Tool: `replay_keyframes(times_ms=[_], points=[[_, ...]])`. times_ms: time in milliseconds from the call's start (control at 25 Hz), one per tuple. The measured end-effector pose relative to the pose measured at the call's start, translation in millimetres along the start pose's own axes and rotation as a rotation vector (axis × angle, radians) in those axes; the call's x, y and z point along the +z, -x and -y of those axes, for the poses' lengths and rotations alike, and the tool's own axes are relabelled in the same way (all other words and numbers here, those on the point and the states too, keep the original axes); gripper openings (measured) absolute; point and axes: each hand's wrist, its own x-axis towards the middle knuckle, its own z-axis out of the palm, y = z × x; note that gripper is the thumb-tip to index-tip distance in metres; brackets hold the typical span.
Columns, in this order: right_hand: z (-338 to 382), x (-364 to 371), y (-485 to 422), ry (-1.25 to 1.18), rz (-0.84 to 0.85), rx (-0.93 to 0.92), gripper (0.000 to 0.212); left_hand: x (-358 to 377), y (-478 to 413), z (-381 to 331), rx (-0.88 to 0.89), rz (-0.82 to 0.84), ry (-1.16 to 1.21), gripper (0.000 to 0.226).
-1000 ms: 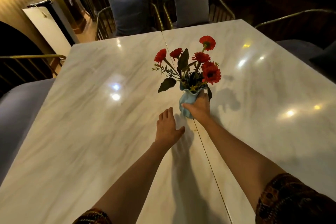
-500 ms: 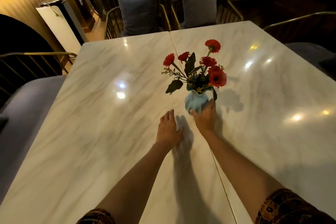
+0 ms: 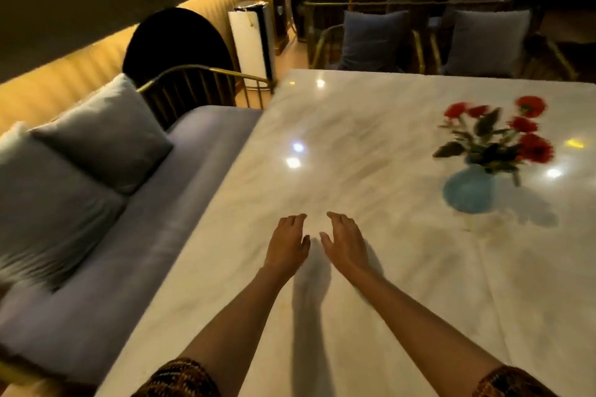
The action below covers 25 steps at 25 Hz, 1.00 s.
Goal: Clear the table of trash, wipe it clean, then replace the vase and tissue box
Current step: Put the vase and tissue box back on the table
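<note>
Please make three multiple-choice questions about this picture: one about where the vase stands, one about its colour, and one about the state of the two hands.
1. Where does the vase stand, relative to the left hand and right hand?
A. to their right
B. between them
C. to their left

2. What colour is the vase?
A. white
B. blue
C. black

3. What do the hands hold?
A. the vase
B. a cloth
C. nothing

Answers:
1 A: it stands on the table, well right of both hands.
2 B: its round body is light blue, under red flowers.
3 C: both hands are open with relaxed fingers, apart from the vase.
</note>
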Motion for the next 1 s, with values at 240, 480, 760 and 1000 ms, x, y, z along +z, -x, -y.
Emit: replay_keyframes(times_ms=[240,480,760,1000], points=[[239.4,135.2,33.7,0.031,0.240,-0.488,0.043,-158.7,130.6,221.0,-0.306,-0.188,-0.057,0.043],[434.6,267.7,114.7,-0.023,0.537,-0.774,0.053,-281.5,293.2,394.0,-0.630,-0.322,-0.119,0.045],[556.4,344.3,185.8,-0.030,0.791,-0.976,0.050,-339.4,455.7,461.6,-1.001,-0.501,-0.247,0.044],[628.9,409.6,251.3,-0.058,0.992,-1.093,0.071,-357.3,555.0,502.3,-1.245,-0.661,-0.220,0.052]])
